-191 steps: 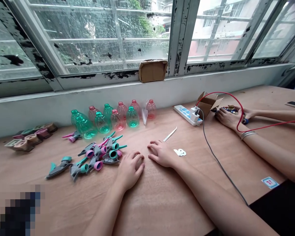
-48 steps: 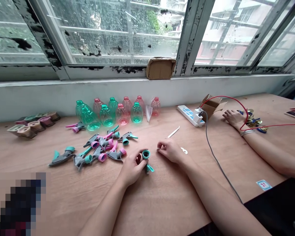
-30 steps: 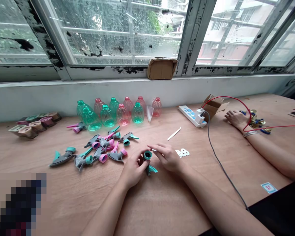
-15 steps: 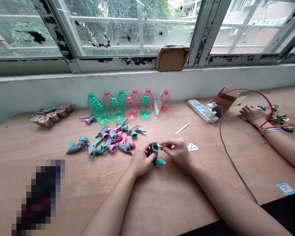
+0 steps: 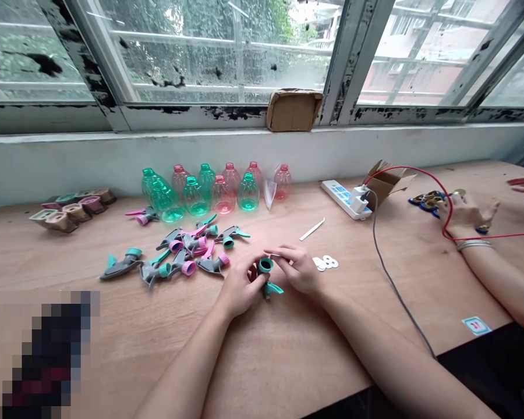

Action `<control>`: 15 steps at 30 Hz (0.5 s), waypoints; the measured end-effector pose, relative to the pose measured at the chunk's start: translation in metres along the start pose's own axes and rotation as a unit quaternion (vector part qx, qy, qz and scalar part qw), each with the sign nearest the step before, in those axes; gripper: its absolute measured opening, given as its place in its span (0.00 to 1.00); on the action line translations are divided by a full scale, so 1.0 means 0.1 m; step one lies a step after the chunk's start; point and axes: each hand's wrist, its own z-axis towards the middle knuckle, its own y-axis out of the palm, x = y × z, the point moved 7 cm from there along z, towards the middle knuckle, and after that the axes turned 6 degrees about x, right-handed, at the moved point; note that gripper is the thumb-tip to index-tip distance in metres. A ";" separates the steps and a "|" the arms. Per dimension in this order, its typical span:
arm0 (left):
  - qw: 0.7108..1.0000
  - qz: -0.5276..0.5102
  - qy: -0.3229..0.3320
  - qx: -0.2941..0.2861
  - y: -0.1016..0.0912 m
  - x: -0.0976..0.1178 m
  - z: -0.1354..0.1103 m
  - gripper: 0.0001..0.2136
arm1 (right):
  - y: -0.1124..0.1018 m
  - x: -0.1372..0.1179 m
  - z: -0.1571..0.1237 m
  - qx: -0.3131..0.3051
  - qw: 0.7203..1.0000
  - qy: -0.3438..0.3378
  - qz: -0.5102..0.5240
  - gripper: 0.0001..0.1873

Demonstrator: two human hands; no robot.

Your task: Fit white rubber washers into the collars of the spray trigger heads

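Observation:
My left hand [image 5: 242,285] is closed around a grey spray trigger head [image 5: 266,267] with a teal collar and teal lever. The collar's dark opening faces up towards me. Just above its right edge, my right hand [image 5: 297,269] pinches a thin white washer [image 5: 275,255], seen nearly edge-on and partly covered by the fingers. More flat white washers [image 5: 327,262] lie on the table to the right of that hand. Beyond it rests a pair of white tweezers [image 5: 312,229].
Several loose trigger heads [image 5: 186,247] are heaped on the left, with green and pink bottles [image 5: 197,198] standing behind them. A power strip [image 5: 340,196] with cables and a cardboard box [image 5: 386,179] is at the right. A co-worker's hand [image 5: 463,215] is beside blue-and-gold items.
My right fingertips and the washer have shifted from beside the collar to just above its edge. The view has turned slightly right. The co-worker's hand has moved over the blue-and-gold items.

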 end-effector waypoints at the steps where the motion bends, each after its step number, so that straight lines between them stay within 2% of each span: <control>1: 1.000 -0.001 0.000 0.003 0.00 0.01 0.00 0.18 | -0.02 0.03 -0.01 0.010 1.000 0.010 0.006 0.13; 5: 1.000 -0.021 -0.002 0.023 -0.03 0.04 -0.03 0.20 | -0.05 0.17 -0.05 0.047 0.994 0.080 0.058 0.16; 8: 0.999 -0.004 -0.003 0.039 -0.05 0.03 -0.04 0.14 | -0.04 0.25 -0.06 0.060 0.986 0.117 0.107 0.13; 12: 0.997 -0.010 0.001 0.077 -0.11 -0.02 -0.05 0.15 | -0.03 0.27 -0.06 0.072 0.984 0.110 0.124 0.11; 15: 0.997 -0.018 0.011 0.080 -0.11 -0.04 -0.05 0.15 | -0.05 0.25 -0.06 0.080 0.980 0.110 0.146 0.12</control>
